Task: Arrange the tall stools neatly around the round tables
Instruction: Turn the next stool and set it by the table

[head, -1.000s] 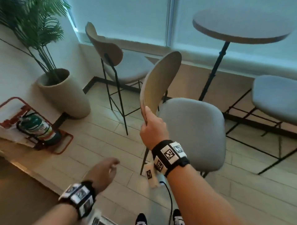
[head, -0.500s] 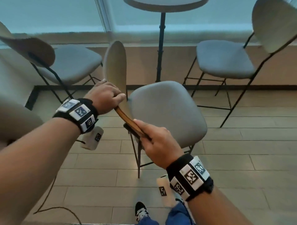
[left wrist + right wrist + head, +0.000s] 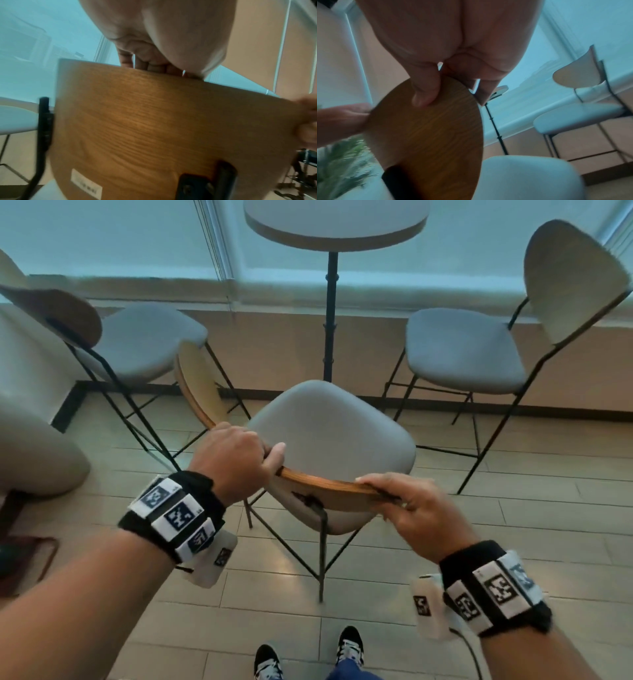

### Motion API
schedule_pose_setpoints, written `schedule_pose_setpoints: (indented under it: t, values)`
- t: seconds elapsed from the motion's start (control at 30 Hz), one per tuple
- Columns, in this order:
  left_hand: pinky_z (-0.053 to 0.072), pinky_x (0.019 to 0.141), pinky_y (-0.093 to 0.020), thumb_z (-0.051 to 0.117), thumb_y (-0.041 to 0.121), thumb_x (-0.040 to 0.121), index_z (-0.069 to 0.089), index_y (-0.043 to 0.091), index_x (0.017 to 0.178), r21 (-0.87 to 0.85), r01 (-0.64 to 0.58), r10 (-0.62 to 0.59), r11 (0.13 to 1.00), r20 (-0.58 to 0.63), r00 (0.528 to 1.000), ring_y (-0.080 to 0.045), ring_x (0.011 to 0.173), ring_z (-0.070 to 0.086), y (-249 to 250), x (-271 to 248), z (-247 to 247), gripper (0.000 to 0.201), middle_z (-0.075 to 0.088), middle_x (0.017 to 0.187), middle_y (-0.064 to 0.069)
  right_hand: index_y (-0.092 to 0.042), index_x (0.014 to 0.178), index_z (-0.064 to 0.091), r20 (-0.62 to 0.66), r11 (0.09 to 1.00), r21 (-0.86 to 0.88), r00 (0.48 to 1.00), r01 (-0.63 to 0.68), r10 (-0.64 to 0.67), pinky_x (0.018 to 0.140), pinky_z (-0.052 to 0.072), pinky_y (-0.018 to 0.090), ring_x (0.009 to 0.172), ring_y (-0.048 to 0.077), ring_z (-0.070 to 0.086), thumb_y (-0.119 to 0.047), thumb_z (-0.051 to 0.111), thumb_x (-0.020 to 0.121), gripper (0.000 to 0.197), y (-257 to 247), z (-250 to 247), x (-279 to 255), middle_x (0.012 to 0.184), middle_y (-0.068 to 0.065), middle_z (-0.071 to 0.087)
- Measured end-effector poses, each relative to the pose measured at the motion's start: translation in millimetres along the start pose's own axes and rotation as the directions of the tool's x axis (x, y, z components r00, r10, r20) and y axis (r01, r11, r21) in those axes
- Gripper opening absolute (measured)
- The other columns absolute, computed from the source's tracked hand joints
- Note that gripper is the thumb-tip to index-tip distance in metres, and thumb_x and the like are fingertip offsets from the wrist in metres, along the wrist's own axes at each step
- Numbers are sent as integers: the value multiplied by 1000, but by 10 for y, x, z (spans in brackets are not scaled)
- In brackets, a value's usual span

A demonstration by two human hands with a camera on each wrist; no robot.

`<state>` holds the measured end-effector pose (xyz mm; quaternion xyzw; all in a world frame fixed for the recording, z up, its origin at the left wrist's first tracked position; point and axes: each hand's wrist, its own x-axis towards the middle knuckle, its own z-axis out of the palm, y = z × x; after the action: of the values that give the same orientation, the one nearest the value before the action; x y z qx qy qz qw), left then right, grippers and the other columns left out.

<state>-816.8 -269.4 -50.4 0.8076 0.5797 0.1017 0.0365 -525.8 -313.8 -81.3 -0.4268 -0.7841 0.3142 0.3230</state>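
Note:
A tall stool with a grey seat point(image 3: 332, 446) and black wire legs stands in front of me, its seat pointing at the round table point(image 3: 335, 224). Its wooden backrest point(image 3: 329, 489) is nearest to me. My left hand point(image 3: 246, 453) grips the left part of the backrest's top edge, with the fingers curled over it. My right hand point(image 3: 404, 498) holds the right end. The left wrist view shows the backrest's rear face point(image 3: 154, 128) under my fingers point(image 3: 154, 67). In the right wrist view my thumb point(image 3: 426, 92) presses on the wood point(image 3: 428, 135).
Two more tall stools flank the table post point(image 3: 330, 320), one at the left point(image 3: 144, 340) and one at the right point(image 3: 462, 347). A large beige planter point(image 3: 34, 446) stands at the left, close to the left stool. A window wall runs behind. My shoes point(image 3: 349, 645) are just behind the held stool.
One second ago only my right hand held the backrest. My left hand has since taken hold too, and the stool has swung round so its backrest faces me and its seat the table.

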Motion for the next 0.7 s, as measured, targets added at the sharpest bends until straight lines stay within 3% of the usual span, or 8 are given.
schedule_pose_setpoints:
  t: [0.07,0.13,0.23,0.3,0.43,0.5,0.6,0.7]
  values:
    - [45,42,-21,49,41,100,68,18,57,-104,-24,28,994,40,999,-12,36,53,222,76,-11,52,55,41,1,-24,111,72,-8,996,-68,998,-56,55,84,55,30,94,6,66,-1,69,89,32,214,-345,-33,101,-12,70]
    - [44,37,-20,52,42,99,69,18,60,-128,-23,25,992,14,1000,-11,33,50,268,231,-75,49,58,43,0,-24,108,72,-6,984,-143,994,-108,108,84,55,37,94,11,65,-4,72,88,28,321,-648,0,99,-11,69]
    - [43,45,-27,49,52,97,66,21,66,-10,35,-35,999,-22,999,-14,45,56,46,432,-222,48,57,50,3,-24,118,67,-38,967,-226,993,-121,116,89,53,26,101,5,62,-17,67,89,30,128,-754,142,111,-10,66]
    - [39,56,-30,42,59,97,63,23,68,147,146,-162,978,102,982,-13,56,57,-121,434,-253,51,58,57,5,-23,119,66,-56,967,-222,992,-124,115,83,51,23,99,6,61,-37,56,90,34,-151,-489,273,112,-8,66]
    - [34,52,-28,35,59,96,69,14,58,289,213,-266,933,158,951,-16,49,55,-113,333,-148,68,54,48,2,-21,92,67,-144,838,-511,980,-195,140,68,46,34,69,16,58,-57,37,92,47,-375,136,475,83,-7,60]
    - [40,47,-26,38,60,95,68,14,56,221,243,-278,945,148,949,-16,44,53,-98,271,-101,68,52,44,3,-21,80,60,-199,769,-581,963,-266,183,62,46,33,61,19,54,-54,37,95,43,-258,122,524,74,-6,50]
    - [50,47,-28,41,61,94,70,15,56,142,250,-271,958,156,950,-13,39,51,-95,143,-76,66,57,44,-1,-20,71,54,-226,790,-564,965,-239,131,55,47,34,53,18,48,-41,41,92,32,-76,-26,546,69,-7,44]
    - [53,47,-27,43,59,93,70,15,55,74,214,-224,974,170,960,-10,37,51,-38,104,-63,63,63,47,-3,-22,62,45,-264,784,-585,963,-209,60,56,35,30,49,17,41,-34,41,89,29,63,-168,575,64,-7,42]
